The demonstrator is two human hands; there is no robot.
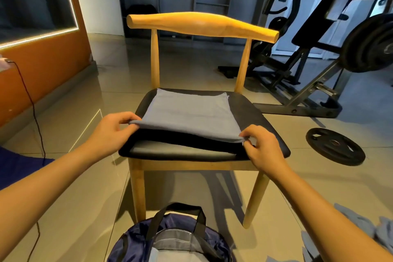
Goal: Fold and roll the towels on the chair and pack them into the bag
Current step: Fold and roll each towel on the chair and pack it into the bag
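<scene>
Hands pinch the towel [189, 112] — left hand [112, 130], right hand [261, 149] — lifting its near corners off the chair [268, 125]. Likely to fold it away. Bag [170, 238] gapes below — ready.

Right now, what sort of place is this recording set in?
Probably a gym or home workout room: a weight machine loaded with plates, a loose weight plate on the tiled floor, and grey shelving behind the wooden chair.
</scene>
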